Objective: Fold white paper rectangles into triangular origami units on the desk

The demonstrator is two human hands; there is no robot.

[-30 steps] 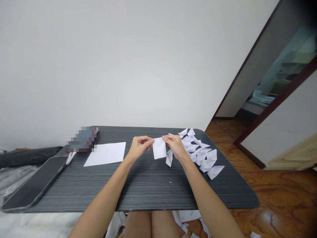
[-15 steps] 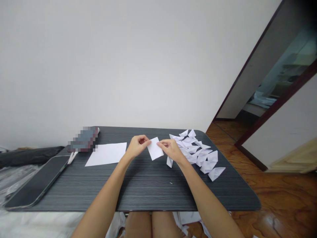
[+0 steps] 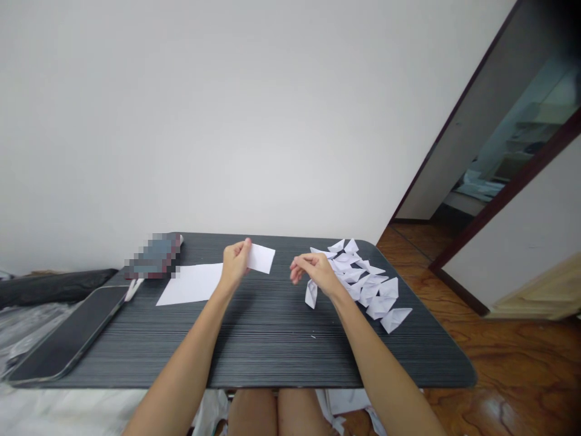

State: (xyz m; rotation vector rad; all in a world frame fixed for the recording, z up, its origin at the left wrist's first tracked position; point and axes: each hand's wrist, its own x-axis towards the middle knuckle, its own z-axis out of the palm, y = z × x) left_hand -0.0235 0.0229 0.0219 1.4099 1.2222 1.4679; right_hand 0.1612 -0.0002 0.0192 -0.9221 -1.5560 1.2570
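Between thumb and fingers, my left hand pinches a small white piece of paper by its left end, held above the dark table. My right hand is to the right of that paper and apart from it, its fingers loosely curved and nothing in them. Close behind and beside my right hand lie several folded paper boats, some partly hidden by it. One boat sits just below its fingers. A larger white sheet lies flat to the left, partly covered by my left hand.
The dark striped table stands against a white wall. A black slab-like object lies along its left edge, and a blurred-out item sits at the back left. Paper scraps show below the front edge.
My right hand has let go of the small paper. My left hand has shifted slightly left with the paper, which is turned and now looks like a wider rectangle.
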